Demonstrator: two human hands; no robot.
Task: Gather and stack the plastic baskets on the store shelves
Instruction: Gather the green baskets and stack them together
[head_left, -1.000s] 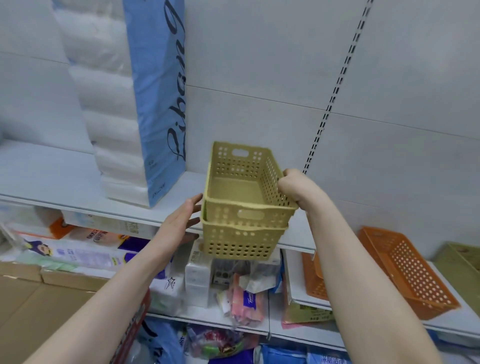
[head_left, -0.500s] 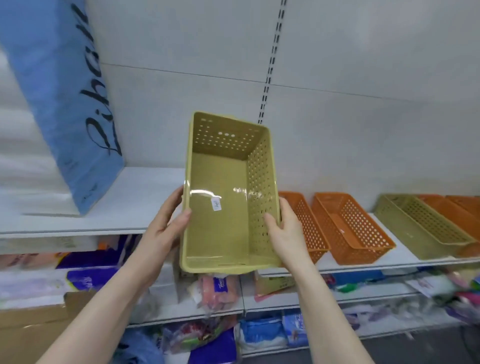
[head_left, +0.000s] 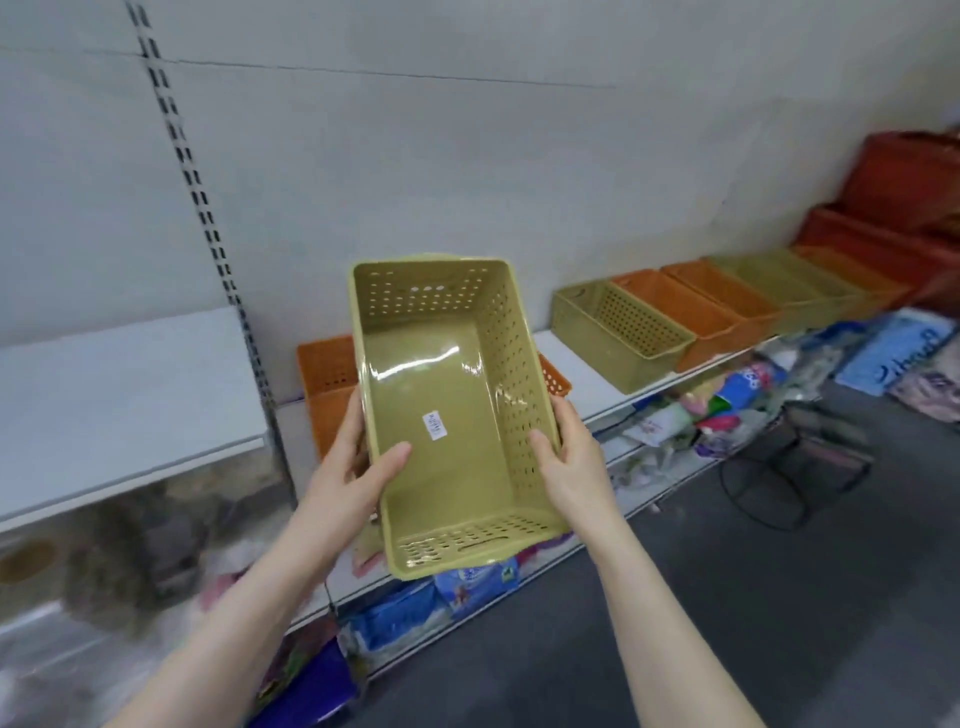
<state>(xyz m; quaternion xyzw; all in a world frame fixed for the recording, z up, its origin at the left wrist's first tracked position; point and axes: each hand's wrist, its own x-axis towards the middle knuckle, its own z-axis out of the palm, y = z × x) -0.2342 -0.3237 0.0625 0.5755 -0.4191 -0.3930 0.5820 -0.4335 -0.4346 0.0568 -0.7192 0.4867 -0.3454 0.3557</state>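
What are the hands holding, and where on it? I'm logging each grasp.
The green basket, by its long side walls: left hand on the left wall, right hand on the right.

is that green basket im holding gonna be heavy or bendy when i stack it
Probably light: the green basket is thin perforated plastic, carried by the left hand and right hand at its sides. Likely slightly flexible. Its glossy floor suggests it may be a bit slippery.
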